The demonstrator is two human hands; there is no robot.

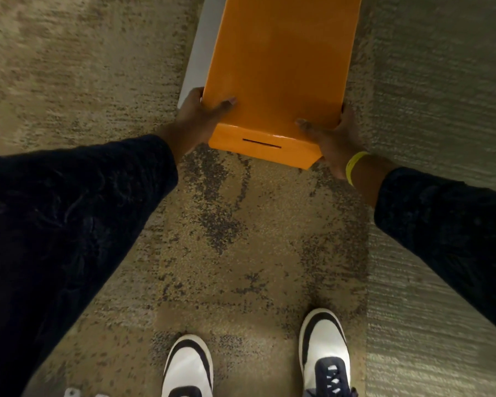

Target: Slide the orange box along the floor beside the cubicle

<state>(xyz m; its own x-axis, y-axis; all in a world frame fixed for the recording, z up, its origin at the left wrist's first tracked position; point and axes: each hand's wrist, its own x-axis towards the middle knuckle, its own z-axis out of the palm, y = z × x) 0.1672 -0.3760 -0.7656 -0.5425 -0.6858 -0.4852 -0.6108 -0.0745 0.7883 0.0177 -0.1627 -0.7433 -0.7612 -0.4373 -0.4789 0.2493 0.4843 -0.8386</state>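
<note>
A tall glossy orange box (278,61) with a dark slot in its near end stretches away from me over the carpet. My left hand (201,118) grips its near left corner, thumb on the top face. My right hand (331,138), with a yellow wristband, grips the near right corner. A white cubicle panel (196,58) runs along the box's left side, touching or nearly touching it.
Mottled tan and dark carpet (241,239) lies between me and the box. A lighter ribbed carpet strip (441,110) runs along the right. My two white and dark sneakers (188,365) stand at the bottom edge.
</note>
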